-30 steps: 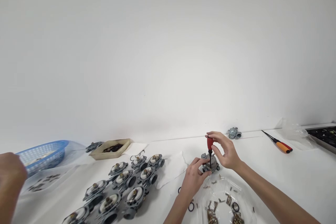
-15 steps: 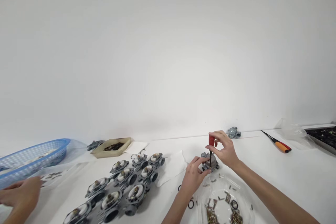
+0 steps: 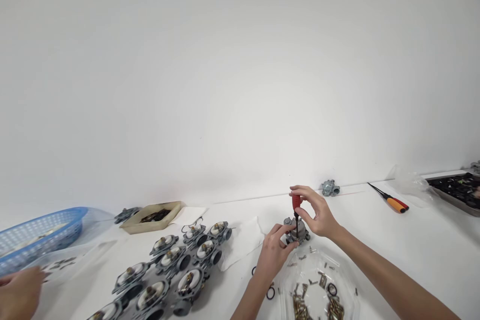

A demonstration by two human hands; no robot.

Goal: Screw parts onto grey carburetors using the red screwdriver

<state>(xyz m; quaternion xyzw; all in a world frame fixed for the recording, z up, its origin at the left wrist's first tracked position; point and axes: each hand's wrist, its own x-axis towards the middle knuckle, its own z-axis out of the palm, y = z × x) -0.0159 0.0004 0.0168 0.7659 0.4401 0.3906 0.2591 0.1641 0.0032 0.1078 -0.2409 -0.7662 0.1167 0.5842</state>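
A grey metal carburetor (image 3: pixel 299 232) rests on the white table, with my left hand (image 3: pixel 276 249) closed around its left side, thumb and fingers gripping it. My right hand (image 3: pixel 317 212) pinches the red handle of a screwdriver (image 3: pixel 296 202). The screwdriver stands upright, its shaft reaching down to the carburetor; the tip is partly hidden by my left fingers. Just in front lies a clear plastic tray (image 3: pixel 280 305) with brass-coloured screws, small metal pieces and a black ring.
Several open carburetors (image 3: pixel 171 257) stand in rows at left. Behind them are a beige tray (image 3: pixel 127 225) and a blue basket (image 3: pixel 79 217). Another person's hand (image 3: pixel 22 292) is at far left. Orange and red screwdrivers (image 3: pixel 396 205), another carburetor (image 3: pixel 330 188) and a dark tray (image 3: pixel 457 205) lie right.
The whole view has shifted slightly. My right hand has changed its grip on the screwdriver handle, while my left hand stays on the carburetor. The other person's hand has moved toward the left edge.
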